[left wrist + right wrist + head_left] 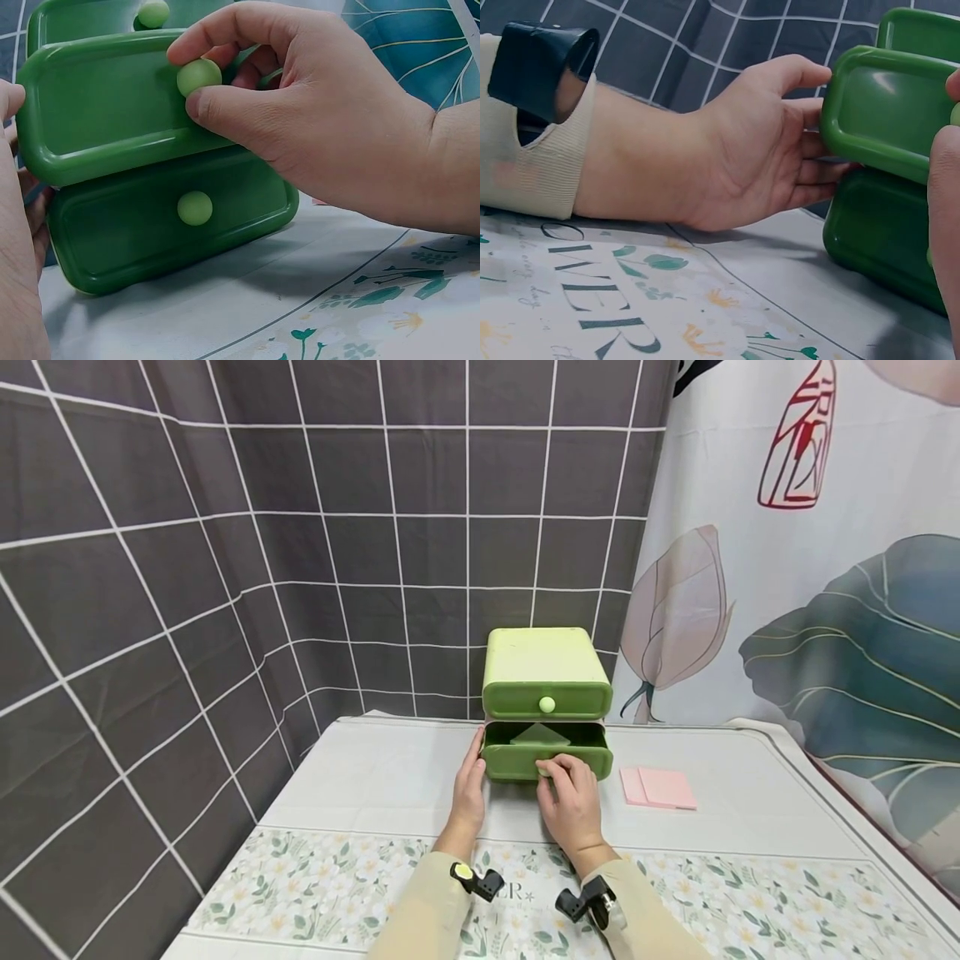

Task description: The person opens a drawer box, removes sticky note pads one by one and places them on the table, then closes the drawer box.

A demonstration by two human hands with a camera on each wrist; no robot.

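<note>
A small green drawer cabinet (546, 653) stands on the table with its middle drawer (510, 764) pulled out. Inside that drawer shows a pale green pointed piece (542, 734). My right hand (573, 802) pinches the round light-green knob (199, 78) of this drawer between thumb and index finger. Against the cabinet's left side lies my left hand (470, 793), fingers extended, its thumb at the corner of the drawer front, best seen in the right wrist view. Below, the bottom drawer (124, 232) with its own knob (194, 208) is closed; the head view hides it.
Pink sticky-note pads (660, 787) lie on the table right of the cabinet. A white cover with a floral band (322, 885) spreads over the table. Behind hang a dark grid-patterned cloth (427, 552) and a white curtain with leaf prints (750, 560).
</note>
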